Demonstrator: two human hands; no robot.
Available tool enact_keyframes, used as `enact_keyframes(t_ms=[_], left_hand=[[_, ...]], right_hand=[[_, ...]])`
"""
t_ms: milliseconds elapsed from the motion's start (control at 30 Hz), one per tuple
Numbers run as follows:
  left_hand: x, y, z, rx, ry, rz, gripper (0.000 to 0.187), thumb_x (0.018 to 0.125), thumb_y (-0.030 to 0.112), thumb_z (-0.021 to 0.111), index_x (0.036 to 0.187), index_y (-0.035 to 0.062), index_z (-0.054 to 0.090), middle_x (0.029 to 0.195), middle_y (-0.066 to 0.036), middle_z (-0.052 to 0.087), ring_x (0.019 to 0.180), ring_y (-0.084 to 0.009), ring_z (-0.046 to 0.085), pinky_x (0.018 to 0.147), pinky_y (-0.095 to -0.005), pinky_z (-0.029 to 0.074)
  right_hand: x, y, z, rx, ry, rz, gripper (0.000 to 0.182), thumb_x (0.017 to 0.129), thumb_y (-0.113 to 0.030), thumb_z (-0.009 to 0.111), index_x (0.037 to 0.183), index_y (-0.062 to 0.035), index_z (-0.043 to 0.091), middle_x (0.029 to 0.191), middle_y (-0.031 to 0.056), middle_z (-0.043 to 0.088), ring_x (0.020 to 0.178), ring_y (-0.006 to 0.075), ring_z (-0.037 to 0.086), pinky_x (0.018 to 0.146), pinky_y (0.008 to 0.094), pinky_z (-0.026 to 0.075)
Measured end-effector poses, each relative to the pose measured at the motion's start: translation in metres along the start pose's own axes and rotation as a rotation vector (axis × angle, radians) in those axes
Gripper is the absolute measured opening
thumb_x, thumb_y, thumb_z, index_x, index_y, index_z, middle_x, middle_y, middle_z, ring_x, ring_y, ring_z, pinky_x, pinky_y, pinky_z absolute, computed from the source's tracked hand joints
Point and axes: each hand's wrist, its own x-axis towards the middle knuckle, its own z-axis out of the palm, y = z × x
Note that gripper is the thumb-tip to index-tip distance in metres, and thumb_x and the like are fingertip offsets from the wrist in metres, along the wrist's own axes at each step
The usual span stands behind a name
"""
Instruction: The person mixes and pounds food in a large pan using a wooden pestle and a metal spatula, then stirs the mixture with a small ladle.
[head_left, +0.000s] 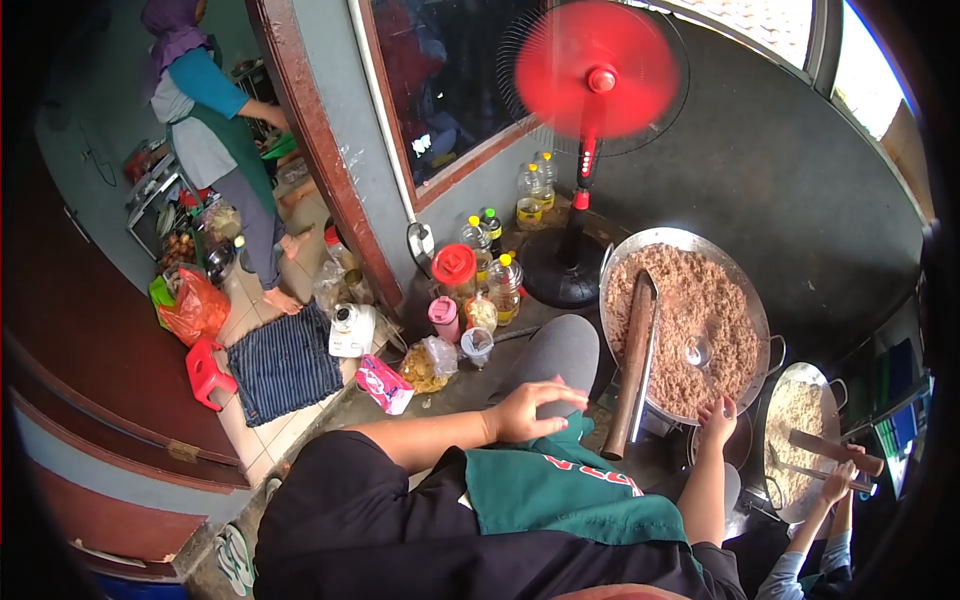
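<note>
My left hand rests near my left knee with its fingers stretched out and nothing in them. Just below the front rim of a large wok is my right hand, its fingers loosely bent, apart and without anything in them. A brown crumbly food mixture fills the wok. Across its left side lean a long wooden paddle and a metal-edged spatula, their handles pointing toward me. A small round shiny patch or dish shows in the mixture. A green apron covers my lap.
Right, another person's hands hold tools over a second wok of pale food. A red fan spins behind. Bottles, jars and bags stand left of my knee. Another person stands beyond the doorway, near a striped mat.
</note>
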Motion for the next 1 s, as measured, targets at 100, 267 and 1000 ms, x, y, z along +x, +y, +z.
enact_keyframes(t_ms=[100, 267, 1000], left_hand=[[0.006, -0.011, 0.024, -0.863, -0.246, -0.371, 0.054, 0.086, 0.013, 0.062, 0.136, 0.0104, 0.041, 0.12, -0.014, 0.057, 0.117, -0.0285, 0.052, 0.107, -0.0424, 0.032], [0.03, -0.008, 0.001, -1.478, -0.372, -0.608, 0.065, 0.09, 0.031, 0.058, 0.146, 0.0212, 0.024, 0.138, -0.016, 0.041, 0.127, -0.0308, 0.042, 0.105, -0.0508, 0.035], [0.029, -0.02, -0.021, -1.599, -0.475, -0.561, 0.085, 0.08, 0.04, 0.069, 0.147, 0.0239, 0.019, 0.145, -0.022, 0.028, 0.135, -0.0383, 0.028, 0.104, -0.0567, 0.031]], right_hand=[[-0.004, -0.005, 0.004, -0.018, 0.011, -0.005, 0.017, 0.093, -0.02, 0.057, 0.107, -0.011, 0.053, 0.071, 0.0059, 0.058, 0.051, 0.0124, 0.057, 0.041, 0.0204, 0.041], [-0.001, -0.001, 0.002, -0.031, 0.021, -0.004, 0.017, 0.093, -0.021, 0.057, 0.107, -0.0111, 0.053, 0.074, 0.007, 0.06, 0.052, 0.0135, 0.058, 0.043, 0.0218, 0.044], [0.0, 0.0, 0.003, -0.02, 0.029, -0.014, 0.017, 0.093, -0.019, 0.057, 0.107, -0.0104, 0.053, 0.071, 0.0071, 0.058, 0.05, 0.0138, 0.057, 0.042, 0.0222, 0.044]])
